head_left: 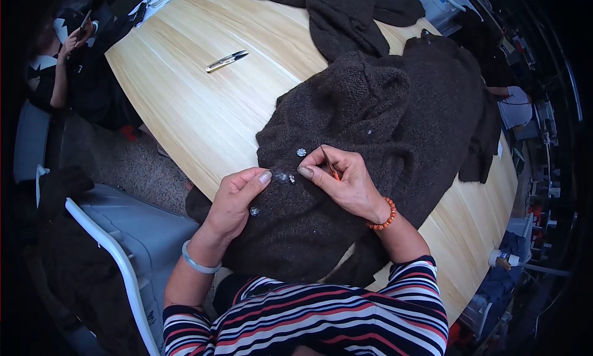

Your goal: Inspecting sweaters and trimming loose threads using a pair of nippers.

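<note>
A dark brown knitted garment (346, 121) lies bunched on the table in front of me. My left hand (238, 198) is closed in a pinch at a wisp of clear, filmy material (280, 177) beside a sparkling button (292, 179). Just right of that button, my right hand (340, 180) has thumb and forefinger pinched together. Tucked in its fingers is a slim orange-handled tool (334, 171) with a dark pointed end. Two more sparkling buttons sit on the knit, one button (301, 152) above the hands and another button (254, 212) below the left fingertips.
Thread snips (227, 61) lie on the wooden table (179, 78) at the far left. More dark knitwear (352, 22) is heaped at the back. A grey bin with a white rim (117, 257) stands at my left. Another person's hands (71, 44) hold something at the upper left.
</note>
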{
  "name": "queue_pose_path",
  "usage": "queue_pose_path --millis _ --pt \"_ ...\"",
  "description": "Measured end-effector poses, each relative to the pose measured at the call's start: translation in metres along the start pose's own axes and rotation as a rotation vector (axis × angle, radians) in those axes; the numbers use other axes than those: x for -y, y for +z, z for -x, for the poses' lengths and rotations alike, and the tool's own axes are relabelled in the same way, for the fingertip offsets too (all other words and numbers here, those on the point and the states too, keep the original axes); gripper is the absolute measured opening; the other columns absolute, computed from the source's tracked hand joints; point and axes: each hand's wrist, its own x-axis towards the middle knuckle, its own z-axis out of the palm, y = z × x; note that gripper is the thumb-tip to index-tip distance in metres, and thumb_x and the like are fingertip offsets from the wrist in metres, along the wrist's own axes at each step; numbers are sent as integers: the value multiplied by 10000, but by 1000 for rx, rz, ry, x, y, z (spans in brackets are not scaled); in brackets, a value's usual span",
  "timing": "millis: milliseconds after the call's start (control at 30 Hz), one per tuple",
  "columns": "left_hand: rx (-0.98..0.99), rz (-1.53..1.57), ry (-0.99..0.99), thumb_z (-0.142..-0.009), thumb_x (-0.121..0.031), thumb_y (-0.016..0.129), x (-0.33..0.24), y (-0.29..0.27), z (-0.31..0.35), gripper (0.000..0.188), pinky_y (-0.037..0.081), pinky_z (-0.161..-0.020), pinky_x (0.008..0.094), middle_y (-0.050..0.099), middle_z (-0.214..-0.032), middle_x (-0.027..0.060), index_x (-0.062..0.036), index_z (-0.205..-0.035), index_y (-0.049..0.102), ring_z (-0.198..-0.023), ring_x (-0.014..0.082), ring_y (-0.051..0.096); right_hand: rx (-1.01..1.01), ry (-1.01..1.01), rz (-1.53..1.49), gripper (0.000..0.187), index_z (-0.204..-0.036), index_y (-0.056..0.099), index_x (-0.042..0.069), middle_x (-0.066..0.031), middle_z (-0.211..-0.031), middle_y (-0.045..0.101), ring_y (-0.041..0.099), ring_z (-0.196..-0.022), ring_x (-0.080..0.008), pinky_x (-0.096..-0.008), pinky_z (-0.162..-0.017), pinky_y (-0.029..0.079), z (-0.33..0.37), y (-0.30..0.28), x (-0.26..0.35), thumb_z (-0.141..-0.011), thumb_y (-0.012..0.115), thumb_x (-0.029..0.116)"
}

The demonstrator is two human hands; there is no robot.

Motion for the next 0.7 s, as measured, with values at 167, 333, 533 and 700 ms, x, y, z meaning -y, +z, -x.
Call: queue_pose_path --millis 167,333,533,700 --pt "-47 -17 4 -966 -140 535 3 -1 0 211 456 -804 207 658 -953 21 26 -1052 634 -864 51 578 -15 -11 -66 162 -902 663 -26 27 -753 615 460 -637 13 -172 -559 382 0 -3 -2 -886 658 136" --pt "-102 -129 56 -961 -113 539 6 -2 1 183 446 -798 198 647 -941 9 18 -1049 632 -862 40 562 11 32 -81 137 -905 673 2 38 -785 622 507 -691 0 -160 -631 409 -3 -6 0 -887 673 139" --pt "-89 -58 43 -966 -104 524 5 -3 1 195 437 -804 196 643 -959 8 23 -1090 605 -880 39 558 -21 48 -243 201 -899 684 -12 23 -735 628 493 -641 -1 -170 -553 392 -4 -11 9 -865 701 185" --pt "-85 -19 25 -968 -90 505 3 -4 1 197 442 -859 226 648 -993 45 27 -1099 593 -930 77 576 -29 -1 -198 184 -918 666 15 23 -726 607 459 -556 8 -157 -471 327 -6 -17 11 -892 669 197"
